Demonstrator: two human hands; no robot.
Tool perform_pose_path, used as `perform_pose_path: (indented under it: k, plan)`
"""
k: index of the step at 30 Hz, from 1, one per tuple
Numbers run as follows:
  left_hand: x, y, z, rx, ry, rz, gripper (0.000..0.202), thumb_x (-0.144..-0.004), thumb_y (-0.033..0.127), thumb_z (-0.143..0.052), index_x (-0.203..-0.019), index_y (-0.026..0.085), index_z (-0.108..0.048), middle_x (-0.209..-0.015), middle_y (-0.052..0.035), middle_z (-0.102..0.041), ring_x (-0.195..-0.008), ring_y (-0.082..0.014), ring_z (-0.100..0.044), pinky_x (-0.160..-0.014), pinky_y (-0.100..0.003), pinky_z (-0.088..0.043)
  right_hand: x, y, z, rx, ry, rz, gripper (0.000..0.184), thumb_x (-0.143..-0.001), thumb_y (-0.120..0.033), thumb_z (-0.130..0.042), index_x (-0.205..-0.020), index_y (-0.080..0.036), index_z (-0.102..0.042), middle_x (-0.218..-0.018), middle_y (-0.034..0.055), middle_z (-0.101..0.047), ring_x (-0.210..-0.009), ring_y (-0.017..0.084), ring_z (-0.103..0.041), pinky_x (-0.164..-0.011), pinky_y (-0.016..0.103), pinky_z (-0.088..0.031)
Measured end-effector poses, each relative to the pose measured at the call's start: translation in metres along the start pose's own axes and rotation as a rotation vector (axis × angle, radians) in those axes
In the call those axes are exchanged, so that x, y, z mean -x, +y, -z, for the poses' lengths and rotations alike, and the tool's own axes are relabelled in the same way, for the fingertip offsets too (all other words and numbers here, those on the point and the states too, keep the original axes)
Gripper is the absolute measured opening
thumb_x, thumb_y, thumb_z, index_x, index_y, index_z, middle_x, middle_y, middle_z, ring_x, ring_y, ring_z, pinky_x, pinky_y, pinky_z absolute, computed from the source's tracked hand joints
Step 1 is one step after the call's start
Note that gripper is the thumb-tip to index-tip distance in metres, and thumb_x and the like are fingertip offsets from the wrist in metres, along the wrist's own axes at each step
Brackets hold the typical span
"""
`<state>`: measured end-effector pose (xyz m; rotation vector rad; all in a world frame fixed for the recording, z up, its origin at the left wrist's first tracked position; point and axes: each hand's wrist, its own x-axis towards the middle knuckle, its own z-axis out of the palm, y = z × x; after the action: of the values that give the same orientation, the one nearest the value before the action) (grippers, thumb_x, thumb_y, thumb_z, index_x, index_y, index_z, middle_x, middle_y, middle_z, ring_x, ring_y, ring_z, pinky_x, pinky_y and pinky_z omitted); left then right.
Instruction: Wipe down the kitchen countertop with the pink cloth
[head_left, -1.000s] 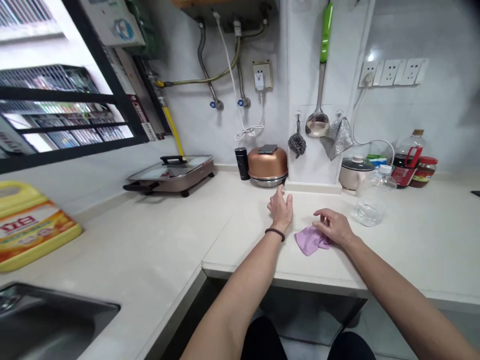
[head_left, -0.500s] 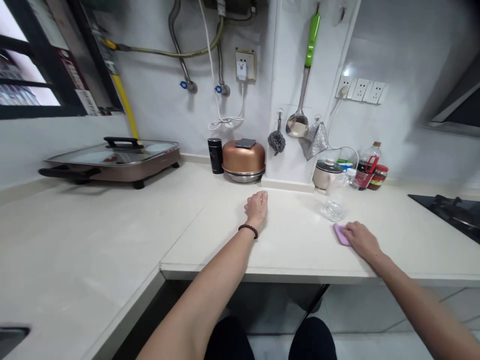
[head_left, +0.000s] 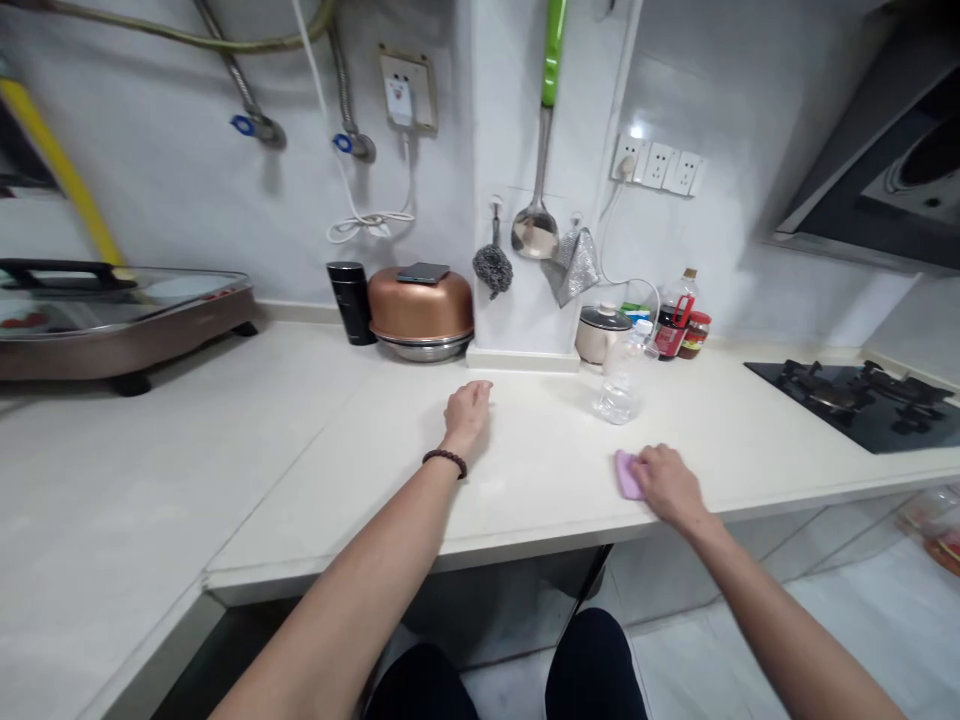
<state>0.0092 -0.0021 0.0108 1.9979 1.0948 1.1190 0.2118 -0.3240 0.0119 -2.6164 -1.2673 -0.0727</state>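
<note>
My right hand (head_left: 669, 484) is closed over a pink-purple sponge (head_left: 628, 477), pressing it flat on the white countertop (head_left: 540, 480) near the front edge. A clear plastic bottle (head_left: 618, 393) with a white cap and a little liquid stands just beyond the sponge, apart from it. My left hand (head_left: 467, 412) rests on the counter with its fingers curled in and nothing visible in them. A dark beaded bracelet (head_left: 445, 459) circles that wrist. Behind the left hand is a copper-coloured domed lid (head_left: 421, 307) on a metal pan, with a dark flat object on top.
An electric pan (head_left: 135, 325) with a glass lid sits at left, a black canister (head_left: 350, 303) beside the dome. Along the wall stand a small pot (head_left: 598, 335), a sauce bottle (head_left: 673, 322) and a jar (head_left: 695, 335). A gas hob (head_left: 855, 400) lies right.
My view has turned to the right, bringing more of the hob and range hood into sight. Both hands stay in nearly the same places on the counter, the right still on the sponge.
</note>
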Motion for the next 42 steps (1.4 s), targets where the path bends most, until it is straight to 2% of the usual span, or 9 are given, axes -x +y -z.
perform_pose_path:
  k: [4, 8, 11, 18, 20, 22, 26, 33, 42]
  plan:
    - [-0.001, -0.006, 0.001, 0.024, 0.011, -0.033, 0.037, -0.095, 0.040, -0.045, -0.099, 0.021, -0.077, -0.114, -0.0107, -0.078, -0.116, -0.0296, -0.069, -0.102, -0.040, -0.052, 0.024, -0.074, -0.008, -0.040, -0.004, 0.228, 0.021, -0.106, -0.037, -0.052, -0.106, -0.023, -0.068, -0.110, 0.0073, -0.065, -0.108, 0.024, -0.056, -0.087, 0.032, -0.041]
    - [-0.003, -0.011, 0.007, 0.069, 0.055, 0.006, 0.032, -0.093, 0.040, -0.048, -0.095, 0.023, -0.074, -0.109, -0.0087, -0.079, -0.112, -0.0292, -0.070, -0.102, -0.041, -0.053, 0.025, -0.076, -0.008, -0.109, -0.017, 0.272, 0.022, -0.106, -0.040, -0.054, -0.106, -0.024, -0.068, -0.110, 0.0058, -0.064, -0.107, 0.023, -0.056, -0.088, 0.032, -0.041]
    - [-0.003, -0.011, 0.009, 0.096, 0.083, 0.041, 0.028, -0.092, 0.038, -0.049, -0.093, 0.024, -0.073, -0.106, -0.0079, -0.079, -0.112, -0.0288, -0.070, -0.103, -0.041, -0.052, 0.014, -0.023, -0.007, -0.134, -0.033, 0.142, 0.025, -0.107, -0.041, -0.050, -0.107, -0.024, -0.069, -0.112, 0.0072, -0.065, -0.109, 0.023, -0.057, -0.086, 0.032, -0.042]
    - [-0.001, -0.002, 0.005, 0.114, 0.034, 0.031, 0.028, -0.094, 0.039, -0.050, -0.094, 0.024, -0.073, -0.105, -0.0072, -0.078, -0.110, -0.0269, -0.071, -0.100, -0.037, -0.054, -0.021, 0.174, 0.016, 0.102, 0.057, -0.415, 0.047, -0.107, -0.048, -0.036, -0.121, -0.020, -0.071, -0.118, 0.0174, -0.065, -0.112, 0.033, -0.063, -0.093, 0.044, -0.049]
    - [0.001, -0.001, 0.005, 0.113, 0.028, 0.017, 0.029, -0.094, 0.039, -0.049, -0.095, 0.023, -0.074, -0.108, -0.0071, -0.078, -0.110, -0.0265, -0.070, -0.099, -0.036, -0.053, -0.032, 0.206, 0.022, 0.143, 0.066, -0.524, 0.051, -0.106, -0.051, -0.035, -0.127, -0.018, -0.069, -0.122, 0.0202, -0.064, -0.115, 0.037, -0.063, -0.094, 0.048, -0.051]
    - [0.002, 0.001, 0.005, 0.107, 0.024, 0.005, 0.031, -0.095, 0.039, -0.048, -0.097, 0.022, -0.074, -0.110, -0.0076, -0.079, -0.110, -0.0264, -0.070, -0.099, -0.035, -0.053, -0.043, 0.217, 0.025, 0.166, 0.084, -0.610, 0.055, -0.105, -0.051, -0.035, -0.132, -0.015, -0.067, -0.127, 0.0232, -0.063, -0.119, 0.041, -0.062, -0.095, 0.051, -0.051]
    - [0.003, 0.003, 0.003, 0.070, -0.009, -0.008, 0.033, -0.095, 0.040, -0.047, -0.098, 0.021, -0.075, -0.107, -0.0083, -0.079, -0.104, -0.0270, -0.070, -0.098, -0.037, -0.053, -0.065, 0.188, 0.020, 0.199, 0.136, -0.617, 0.055, -0.107, -0.047, -0.032, -0.134, -0.011, -0.064, -0.130, 0.0269, -0.061, -0.122, 0.041, -0.060, -0.097, 0.053, -0.051]
    - [0.003, 0.006, 0.000, 0.044, -0.054, 0.007, 0.030, -0.091, 0.036, -0.052, -0.100, 0.020, -0.075, -0.103, -0.0072, -0.079, -0.099, -0.0249, -0.071, -0.094, -0.035, -0.053, -0.107, 0.099, -0.004, 0.155, 0.065, -0.322, 0.049, -0.108, -0.048, -0.035, -0.129, -0.016, -0.065, -0.128, 0.0210, -0.062, -0.123, 0.034, -0.059, -0.098, 0.044, -0.050]
    - [0.004, 0.006, 0.001, 0.058, -0.059, 0.019, 0.027, -0.093, 0.033, -0.054, -0.102, 0.020, -0.076, -0.102, -0.0078, -0.080, -0.099, -0.0251, -0.072, -0.094, -0.036, -0.056, -0.149, 0.039, -0.012, 0.099, 0.067, -0.279, 0.046, -0.108, -0.040, -0.033, -0.133, -0.016, -0.063, -0.129, 0.0218, -0.062, -0.123, 0.035, -0.059, -0.096, 0.046, -0.051]
